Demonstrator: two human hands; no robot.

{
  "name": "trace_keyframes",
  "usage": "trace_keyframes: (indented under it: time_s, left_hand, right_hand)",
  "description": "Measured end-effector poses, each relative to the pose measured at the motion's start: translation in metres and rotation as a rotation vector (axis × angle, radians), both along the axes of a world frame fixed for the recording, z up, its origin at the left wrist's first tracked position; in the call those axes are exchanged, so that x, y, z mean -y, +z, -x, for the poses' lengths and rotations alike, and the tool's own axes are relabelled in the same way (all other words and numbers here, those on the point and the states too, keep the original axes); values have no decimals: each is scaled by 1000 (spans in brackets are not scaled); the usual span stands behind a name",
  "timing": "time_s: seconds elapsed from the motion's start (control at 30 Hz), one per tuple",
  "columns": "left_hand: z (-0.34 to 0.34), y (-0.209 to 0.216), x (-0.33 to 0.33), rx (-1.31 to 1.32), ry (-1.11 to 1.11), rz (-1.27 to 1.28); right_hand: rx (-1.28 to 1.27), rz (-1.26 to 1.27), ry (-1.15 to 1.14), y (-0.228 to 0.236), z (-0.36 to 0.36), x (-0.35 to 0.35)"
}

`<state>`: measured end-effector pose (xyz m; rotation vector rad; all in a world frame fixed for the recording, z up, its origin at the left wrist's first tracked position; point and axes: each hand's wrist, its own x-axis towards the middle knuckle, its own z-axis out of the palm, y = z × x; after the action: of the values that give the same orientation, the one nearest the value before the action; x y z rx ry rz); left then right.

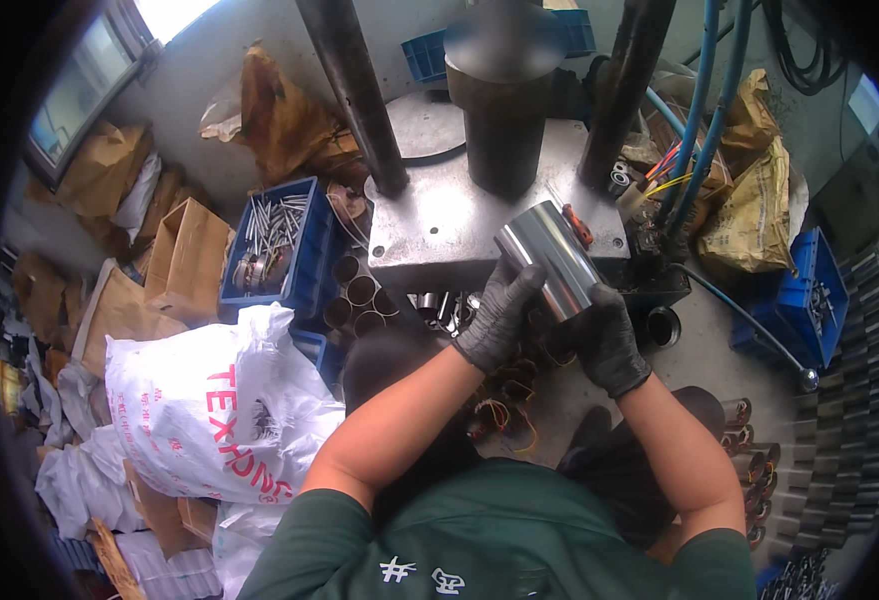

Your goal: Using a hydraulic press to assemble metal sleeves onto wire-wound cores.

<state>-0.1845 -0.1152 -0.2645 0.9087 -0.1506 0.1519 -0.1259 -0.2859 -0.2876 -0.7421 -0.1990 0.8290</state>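
While left hand (499,318) clasps metal cylinder (549,256) by its left side, right hand (608,341) its near end, axis slants forward-left; underside fingertips hidden.

Steel press bed (464,222), red-handled tool (578,228) on top

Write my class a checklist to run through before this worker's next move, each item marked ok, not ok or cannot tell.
1. Left hand gloved and on the shiny metal cylinder: ok.
2. Right hand gloved and on the cylinder too: ok.
3. Both hands away from the thick dark column: ok, they are on the worker's side of it.
4. Metal plate free of loose tools: not ok, a red-handled tool lies on it, beyond the cylinder.
5. Inside of the cylinder clean: cannot tell, its bore is not visible.
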Motion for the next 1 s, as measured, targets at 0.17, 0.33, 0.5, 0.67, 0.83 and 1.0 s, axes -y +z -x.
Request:
trace_keyframes:
  time_s: [0.17, 0.33, 0.5, 0.67, 0.83, 1.0]
  left_hand:
    - [-1, -19, -3, -90, 41, 18]
    - [1, -20, -5, -163, 37, 41]
    - [-6, -38, -21, -135, -16, 182]
    - [-10, -31, -24, -157, -86, 525]
    - [10, -1, -37, -12, 265, -261]
    - [10, 20, -36, -64, 163, 261]
  right_hand:
    - [388, 255, -279, 7, 18, -12]
    - [2054, 929, -693, 9, 0, -9]
    - [1927, 746, -684, 22, 9, -11]
    - [1742, 737, -711, 61, 9, 29]
    - [1809, 645, -1084, 116, 30, 119]
    - [1576, 1043, -1441, 105, 46, 235]
